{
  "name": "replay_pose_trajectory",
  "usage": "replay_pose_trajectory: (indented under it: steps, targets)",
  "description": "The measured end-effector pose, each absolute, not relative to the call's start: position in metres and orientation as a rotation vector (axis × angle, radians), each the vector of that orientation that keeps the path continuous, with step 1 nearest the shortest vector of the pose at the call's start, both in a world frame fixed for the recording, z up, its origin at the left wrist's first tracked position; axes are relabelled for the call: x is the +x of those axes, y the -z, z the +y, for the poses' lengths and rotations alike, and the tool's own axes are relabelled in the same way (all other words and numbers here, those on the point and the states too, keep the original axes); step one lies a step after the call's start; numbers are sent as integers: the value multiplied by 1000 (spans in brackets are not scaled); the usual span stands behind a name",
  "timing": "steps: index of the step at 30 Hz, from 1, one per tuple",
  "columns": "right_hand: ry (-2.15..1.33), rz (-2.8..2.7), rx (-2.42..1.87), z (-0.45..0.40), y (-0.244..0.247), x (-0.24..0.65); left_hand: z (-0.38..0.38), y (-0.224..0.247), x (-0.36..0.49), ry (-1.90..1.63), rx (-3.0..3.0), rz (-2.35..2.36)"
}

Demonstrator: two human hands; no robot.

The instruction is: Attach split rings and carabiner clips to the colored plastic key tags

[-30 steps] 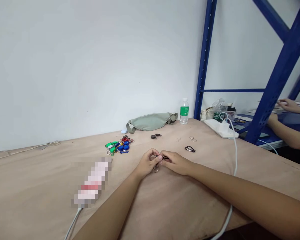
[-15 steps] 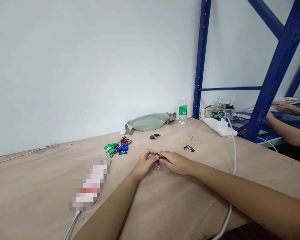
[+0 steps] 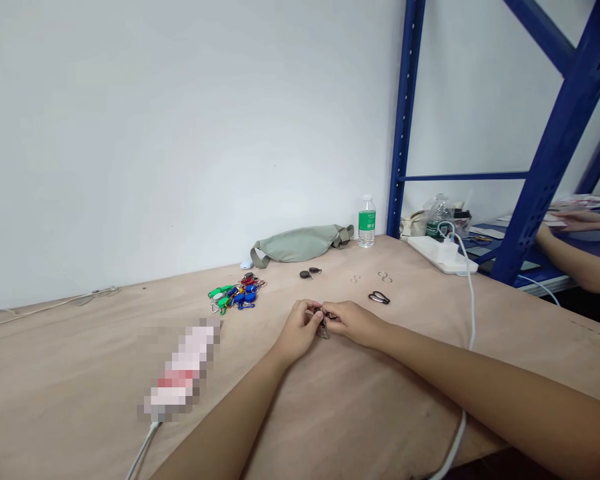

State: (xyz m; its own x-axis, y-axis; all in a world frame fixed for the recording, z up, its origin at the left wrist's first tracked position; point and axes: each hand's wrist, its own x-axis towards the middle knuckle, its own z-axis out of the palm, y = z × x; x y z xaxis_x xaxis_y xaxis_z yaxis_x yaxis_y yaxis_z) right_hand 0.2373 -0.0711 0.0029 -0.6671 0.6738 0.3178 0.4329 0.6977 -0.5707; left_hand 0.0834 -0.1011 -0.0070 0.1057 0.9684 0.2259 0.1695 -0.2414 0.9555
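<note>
Left hand (image 3: 301, 328) and right hand (image 3: 356, 323) pinch a dark keychain (image 3: 323, 331), seemingly unfinished; toward the back edge of the worktop (image 3: 360, 400), a colourful pile (image 3: 239, 295) looks complete, while rings (image 3: 385, 277), clips (image 3: 379, 298) and reels (image 3: 305, 274) lie loose.

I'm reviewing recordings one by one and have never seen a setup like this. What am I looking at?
No machine here: these are one person's bare hands, the left hand and the right hand. All the pictures come from one camera worn on that person's head, looking forward and down. Together the hands hold a small dark item, mostly hidden by fingers. On the table lie colourful keychains, two black clips, thin rings, a pouch and more; a bottle stands behind. At far right is another person's arm.
</note>
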Motion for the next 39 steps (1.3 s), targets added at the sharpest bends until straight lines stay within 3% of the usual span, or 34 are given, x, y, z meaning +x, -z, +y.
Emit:
replay_pose_trajectory:
  steps: [11,14,18,28,39]
  targets:
    - [-713,-2369,-829,-73,-14,244,-90,8,63,-1294,1831,1493]
    - [-750,-2335,-822,-73,-15,245,-92,5,59,-1175,1946,1513]
    - [-795,-2312,-811,-72,-14,244,-101,-2,66,-1305,2140,1456]
    - [-1371,-2082,-766,-64,5,239,-109,-5,75,-1306,2313,1192]
    - [-961,-2266,-735,-72,-8,240,-108,-4,76,-1323,2109,1350]
